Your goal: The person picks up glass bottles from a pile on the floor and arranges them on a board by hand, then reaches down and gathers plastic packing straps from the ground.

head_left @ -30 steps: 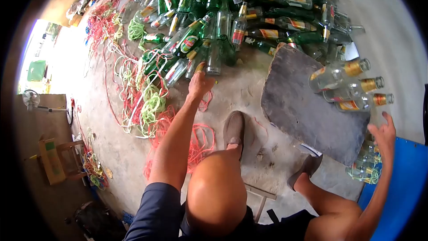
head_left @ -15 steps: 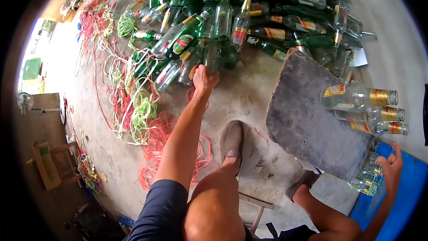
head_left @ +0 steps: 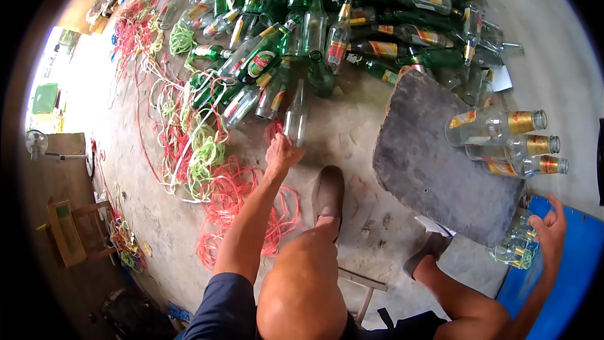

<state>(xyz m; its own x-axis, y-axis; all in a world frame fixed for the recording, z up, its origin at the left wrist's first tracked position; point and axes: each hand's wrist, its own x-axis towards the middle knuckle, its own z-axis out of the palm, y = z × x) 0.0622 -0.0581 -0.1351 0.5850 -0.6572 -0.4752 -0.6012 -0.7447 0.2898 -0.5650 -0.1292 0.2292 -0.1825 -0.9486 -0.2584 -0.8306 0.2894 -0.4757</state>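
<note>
Of your two hands, the left hand (head_left: 283, 153) grips a clear bottle (head_left: 296, 119) by its base end, the long axis running forward, neck away from you. Well to its right, three clear bottles (head_left: 491, 129) sit on the stone bench (head_left: 418, 151), ahead of your right hand (head_left: 550, 230), which is loosely spread, nothing visibly held, much farther from the gripped bottle.

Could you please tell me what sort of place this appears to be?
Probably a bottle-sorting or recycling workspace: a large heap of glass bottles lies on the bare floor, tangles of coloured string lie beside it, and three clear bottles sit on a dark slab.
</note>
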